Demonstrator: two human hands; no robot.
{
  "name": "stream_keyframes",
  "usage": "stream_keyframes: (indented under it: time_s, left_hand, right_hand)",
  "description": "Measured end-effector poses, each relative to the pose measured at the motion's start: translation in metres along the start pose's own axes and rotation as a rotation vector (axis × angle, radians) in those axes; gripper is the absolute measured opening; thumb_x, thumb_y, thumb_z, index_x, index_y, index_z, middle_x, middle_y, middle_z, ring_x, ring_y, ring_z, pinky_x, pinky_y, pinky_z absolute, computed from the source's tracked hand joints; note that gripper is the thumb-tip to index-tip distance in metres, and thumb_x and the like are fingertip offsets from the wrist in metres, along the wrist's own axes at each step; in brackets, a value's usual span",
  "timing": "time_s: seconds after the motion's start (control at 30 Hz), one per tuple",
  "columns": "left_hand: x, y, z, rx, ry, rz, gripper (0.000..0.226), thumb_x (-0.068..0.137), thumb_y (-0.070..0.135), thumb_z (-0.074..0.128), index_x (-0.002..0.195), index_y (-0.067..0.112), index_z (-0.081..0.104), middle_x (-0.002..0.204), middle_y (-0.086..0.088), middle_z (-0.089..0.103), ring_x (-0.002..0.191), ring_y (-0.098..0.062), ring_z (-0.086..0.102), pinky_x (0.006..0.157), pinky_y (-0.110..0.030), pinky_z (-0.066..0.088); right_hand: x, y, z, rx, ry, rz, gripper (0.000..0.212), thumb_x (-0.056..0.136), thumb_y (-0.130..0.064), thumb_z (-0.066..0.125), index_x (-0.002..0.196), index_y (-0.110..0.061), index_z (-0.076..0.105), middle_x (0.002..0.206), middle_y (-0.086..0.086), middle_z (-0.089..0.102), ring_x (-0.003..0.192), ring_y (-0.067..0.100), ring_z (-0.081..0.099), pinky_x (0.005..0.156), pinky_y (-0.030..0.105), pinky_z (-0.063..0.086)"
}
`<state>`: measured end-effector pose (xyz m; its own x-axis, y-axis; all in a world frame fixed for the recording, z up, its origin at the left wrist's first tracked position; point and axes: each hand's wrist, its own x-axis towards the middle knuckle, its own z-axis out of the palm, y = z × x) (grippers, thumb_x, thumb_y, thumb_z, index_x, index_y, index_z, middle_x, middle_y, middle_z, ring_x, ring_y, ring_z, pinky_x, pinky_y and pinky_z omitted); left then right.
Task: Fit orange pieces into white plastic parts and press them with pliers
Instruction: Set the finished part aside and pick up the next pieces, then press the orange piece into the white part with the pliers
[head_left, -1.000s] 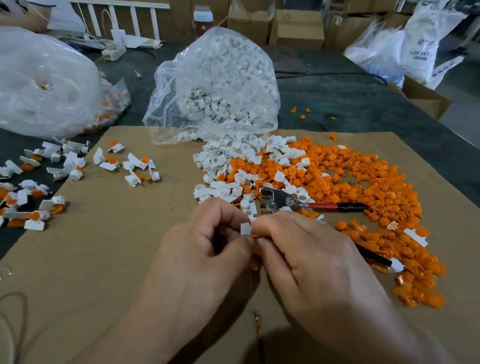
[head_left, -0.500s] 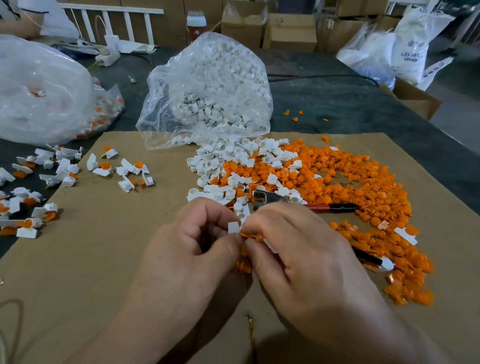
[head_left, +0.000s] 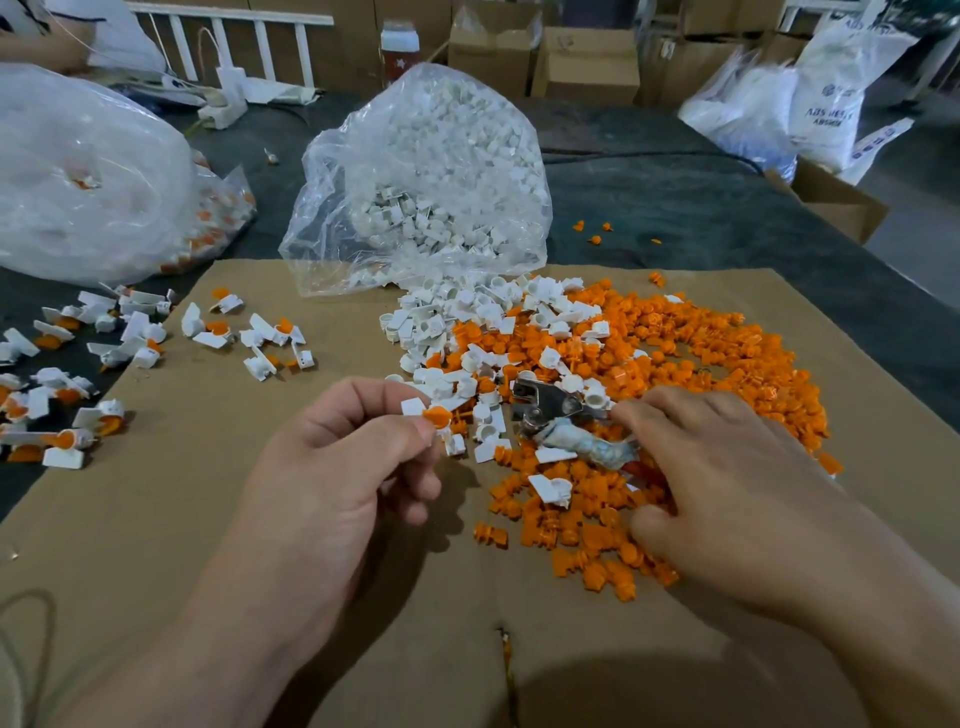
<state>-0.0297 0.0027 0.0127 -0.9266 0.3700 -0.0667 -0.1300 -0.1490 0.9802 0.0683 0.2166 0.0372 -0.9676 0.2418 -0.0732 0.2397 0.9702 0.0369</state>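
Orange-capped white part (head_left: 414, 407) in left grip (head_left: 337, 467)

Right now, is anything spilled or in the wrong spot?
Yes. A few orange pieces lie off the cardboard on the dark table, away from the main heap. White parts spill from the bag onto the cardboard too. One pliers handle is wrapped in something whitish.

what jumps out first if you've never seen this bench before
The bright heap of orange pieces sprawls across the right half of the cardboard sheet, with a bulging clear bag of white parts behind it. Near the middle, the left hand pinches a white part with an orange piece fitted, while the right hand lies over the handles of the pliers.
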Motion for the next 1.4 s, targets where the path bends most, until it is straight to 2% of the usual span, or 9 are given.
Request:
stream_keyframes:
  time_s: [0.1, 0.23, 0.37, 0.57, 0.73, 0.9, 1.03, 1.23, 1.4]
  left_hand:
    - [0.0, 0.0, 0.001, 0.014, -0.002, -0.011, 0.023, 0.084, 0.0, 0.063, 0.074, 0.019, 0.071, 0.063, -0.006, 0.061, 0.051, -0.013, 0.056, 0.042, -0.02, 0.045]
    - [-0.001, -0.003, 0.0, 0.041, -0.039, -0.001, 0.007, 0.074, 0.012, 0.07, 0.076, 0.019, 0.071, 0.065, -0.006, 0.062, 0.053, -0.013, 0.057, 0.043, -0.021, 0.045]
    - [0.0, -0.008, -0.002, 0.083, -0.048, 0.0, 0.017, 0.086, 0.005, 0.066, 0.08, 0.02, 0.072, 0.066, -0.005, 0.064, 0.055, -0.013, 0.059, 0.045, -0.021, 0.046]
    - [0.0, -0.01, -0.003, 0.084, -0.063, 0.002, 0.018, 0.086, 0.006, 0.067, 0.081, 0.022, 0.073, 0.068, -0.006, 0.066, 0.056, -0.014, 0.061, 0.045, -0.021, 0.047]
    - [0.0, -0.01, -0.001, 0.062, -0.037, 0.015, 0.016, 0.084, 0.007, 0.068, 0.082, 0.021, 0.073, 0.067, -0.006, 0.065, 0.056, -0.014, 0.061, 0.045, -0.021, 0.046]
    - [0.0, -0.008, 0.001, 0.03, -0.014, 0.07, 0.013, 0.084, 0.008, 0.069, 0.082, 0.02, 0.072, 0.069, -0.011, 0.066, 0.053, -0.013, 0.059, 0.044, -0.02, 0.046]
    - [0.001, -0.008, -0.001, 0.016, -0.002, 0.127, 0.011, 0.083, 0.014, 0.075, 0.085, 0.024, 0.073, 0.074, -0.008, 0.069, 0.054, -0.012, 0.059, 0.045, -0.022, 0.046]
    - [0.001, -0.009, -0.001, -0.002, 0.006, 0.214, 0.011, 0.077, 0.02, 0.07, 0.085, 0.026, 0.073, 0.071, -0.006, 0.067, 0.053, -0.011, 0.059, 0.045, -0.021, 0.046]
    - [-0.001, -0.008, 0.002, 0.018, 0.0, 0.253, 0.011, 0.076, 0.018, 0.069, 0.084, 0.026, 0.073, 0.065, -0.002, 0.062, 0.052, -0.01, 0.058, 0.044, -0.02, 0.045]
  right_hand:
    - [0.005, 0.003, 0.003, 0.018, 0.016, 0.023, 0.074, 0.09, -0.052, 0.043, 0.149, -0.036, 0.002, 0.154, -0.011, 0.014, 0.14, 0.015, 0.015, 0.113, 0.037, 0.022]
    - [0.01, 0.005, 0.003, 0.048, 0.034, 0.022, 0.067, 0.091, -0.05, 0.043, 0.149, -0.036, 0.012, 0.15, -0.012, 0.024, 0.136, 0.014, 0.022, 0.109, 0.036, 0.027]
    - [0.012, 0.008, 0.004, 0.049, 0.054, 0.002, 0.067, 0.087, -0.056, 0.042, 0.147, -0.039, 0.017, 0.144, -0.016, 0.034, 0.126, 0.014, 0.029, 0.101, 0.035, 0.029]
    - [0.016, 0.008, 0.006, 0.069, 0.058, -0.015, 0.067, 0.081, -0.071, 0.036, 0.141, -0.043, 0.025, 0.135, -0.018, 0.041, 0.122, 0.013, 0.033, 0.1, 0.039, 0.029]
    - [0.015, 0.002, 0.002, 0.069, 0.216, -0.002, 0.053, 0.078, -0.053, 0.044, 0.127, -0.035, 0.046, 0.108, -0.012, 0.049, 0.104, 0.014, 0.041, 0.086, 0.035, 0.031]
    - [0.008, -0.001, -0.011, 0.273, 0.415, -0.042, 0.049, 0.081, -0.044, 0.045, 0.126, -0.026, 0.052, 0.105, -0.008, 0.052, 0.1, 0.012, 0.046, 0.078, 0.027, 0.037]
    - [0.0, -0.01, -0.012, 0.284, 0.374, -0.184, 0.047, 0.077, -0.048, 0.049, 0.119, -0.029, 0.057, 0.1, -0.012, 0.055, 0.092, 0.008, 0.047, 0.072, 0.016, 0.038]
    - [-0.005, -0.017, -0.011, 0.322, 0.356, -0.261, 0.05, 0.075, -0.046, 0.047, 0.118, -0.024, 0.061, 0.1, -0.008, 0.059, 0.092, 0.016, 0.057, 0.069, 0.035, 0.053]
    - [-0.007, -0.017, -0.009, 0.34, 0.337, -0.244, 0.048, 0.074, -0.041, 0.056, 0.118, -0.024, 0.063, 0.101, -0.009, 0.061, 0.091, 0.012, 0.056, 0.071, 0.026, 0.05]
